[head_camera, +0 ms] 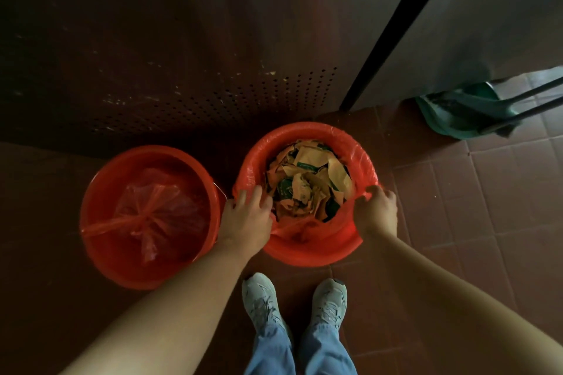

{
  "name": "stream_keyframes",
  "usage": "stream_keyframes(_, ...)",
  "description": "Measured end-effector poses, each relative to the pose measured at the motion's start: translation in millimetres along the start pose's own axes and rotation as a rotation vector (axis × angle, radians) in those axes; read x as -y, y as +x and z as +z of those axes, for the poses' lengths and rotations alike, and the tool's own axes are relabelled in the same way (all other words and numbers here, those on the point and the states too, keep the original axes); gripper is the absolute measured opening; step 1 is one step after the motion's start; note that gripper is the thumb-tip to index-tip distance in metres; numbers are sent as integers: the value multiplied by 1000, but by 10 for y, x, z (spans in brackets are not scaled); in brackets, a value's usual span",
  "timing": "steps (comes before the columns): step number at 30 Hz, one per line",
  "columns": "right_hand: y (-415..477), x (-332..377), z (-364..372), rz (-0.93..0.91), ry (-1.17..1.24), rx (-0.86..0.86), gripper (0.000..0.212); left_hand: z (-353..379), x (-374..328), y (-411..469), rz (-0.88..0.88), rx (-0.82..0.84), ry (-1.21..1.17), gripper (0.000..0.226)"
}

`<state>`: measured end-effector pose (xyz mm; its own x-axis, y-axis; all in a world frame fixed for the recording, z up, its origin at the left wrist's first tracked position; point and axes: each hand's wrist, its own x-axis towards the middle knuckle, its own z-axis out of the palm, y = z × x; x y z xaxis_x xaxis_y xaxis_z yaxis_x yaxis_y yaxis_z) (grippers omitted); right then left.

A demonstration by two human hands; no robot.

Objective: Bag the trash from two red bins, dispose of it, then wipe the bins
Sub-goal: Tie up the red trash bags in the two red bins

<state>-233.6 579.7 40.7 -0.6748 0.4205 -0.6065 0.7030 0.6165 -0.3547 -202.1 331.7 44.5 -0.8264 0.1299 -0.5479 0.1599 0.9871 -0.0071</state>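
Two red bins are sitting side by side on the floor. Left bin [122, 274] is holding a tied red bag [146, 219]; right bin [304, 256] w/ red liner [362, 158] is sitting full of crumpled brown paper trash [307, 183].

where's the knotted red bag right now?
Head view, left of centre: the knotted red bag lies inside the left bin, beside the paper-filled right bin whose liner the left hand and right hand grip.
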Motion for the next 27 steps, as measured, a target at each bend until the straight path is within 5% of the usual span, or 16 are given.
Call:
stream_keyframes(8,388,-46,-23,304,324,-260,32,72,-18,181,-67,79,55,39)
stream_keyframes(13,252,204,120,-154,53,-187,46,154,-1,200,-38,175,-67,34)
stream_keyframes(18,-118,405,377,-668,-156,139,54,12,48,241,2,144,-210,28)
stream_keyframes(23,-409,155,508,-712,-382,511,46,-77,33,279,208,-40,-251,29)
stream_keyframes(27,-476,-101,396,-678,-415,365,62,-44,-67,130,430,-68,-275,27)
